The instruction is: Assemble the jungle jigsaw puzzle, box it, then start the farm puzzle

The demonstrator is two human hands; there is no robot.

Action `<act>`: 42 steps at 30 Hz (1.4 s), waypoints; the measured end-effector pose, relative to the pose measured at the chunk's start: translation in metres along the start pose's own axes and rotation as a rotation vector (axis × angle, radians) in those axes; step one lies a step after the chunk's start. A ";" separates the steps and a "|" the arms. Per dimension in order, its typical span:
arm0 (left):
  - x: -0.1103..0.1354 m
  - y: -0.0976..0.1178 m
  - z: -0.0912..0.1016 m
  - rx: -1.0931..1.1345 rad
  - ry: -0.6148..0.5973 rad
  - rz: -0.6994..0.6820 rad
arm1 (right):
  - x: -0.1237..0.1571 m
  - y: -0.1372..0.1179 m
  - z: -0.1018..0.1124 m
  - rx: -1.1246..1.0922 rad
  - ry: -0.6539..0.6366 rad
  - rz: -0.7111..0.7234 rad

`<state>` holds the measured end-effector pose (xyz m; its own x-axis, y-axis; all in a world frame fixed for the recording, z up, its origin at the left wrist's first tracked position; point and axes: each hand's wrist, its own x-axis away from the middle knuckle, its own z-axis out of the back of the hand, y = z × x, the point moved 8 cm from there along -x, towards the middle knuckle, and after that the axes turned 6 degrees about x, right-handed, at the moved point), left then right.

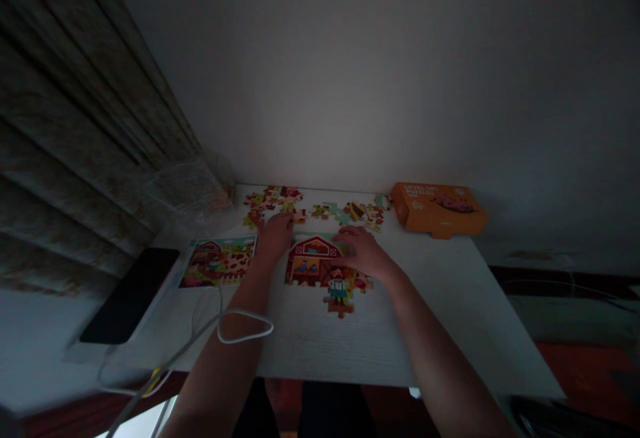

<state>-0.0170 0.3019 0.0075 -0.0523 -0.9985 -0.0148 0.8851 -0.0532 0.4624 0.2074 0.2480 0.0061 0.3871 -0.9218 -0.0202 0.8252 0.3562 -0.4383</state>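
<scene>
White desk [425,318] carries, from left, a black phone [130,295] and a farm picture card [218,262]; a white cable [245,312] crosses the left forearm [225,365]. Left hand [275,238] sits at 10 o'clock of the barn jigsaw puzzle [317,268], near loose pieces [273,203]; I cannot tell if it holds one. Right hand [363,253] lies open on the puzzle. Orange box [438,210] stands at 2 o'clock.

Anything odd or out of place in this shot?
A thin white cable loops over the person's bare left forearm and trails off the edge of the white desk, which looks stray beside the partly assembled cartoon farm jigsaw puzzle.
</scene>
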 end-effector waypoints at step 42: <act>-0.025 -0.033 0.018 0.005 0.268 0.153 | 0.000 0.049 0.017 -0.136 0.299 -0.105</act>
<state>-0.0535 0.3292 0.0089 0.2059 -0.9624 -0.1771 0.8709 0.0977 0.4817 0.2546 0.2685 0.0004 0.1486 -0.9635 -0.2225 0.7837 0.2520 -0.5677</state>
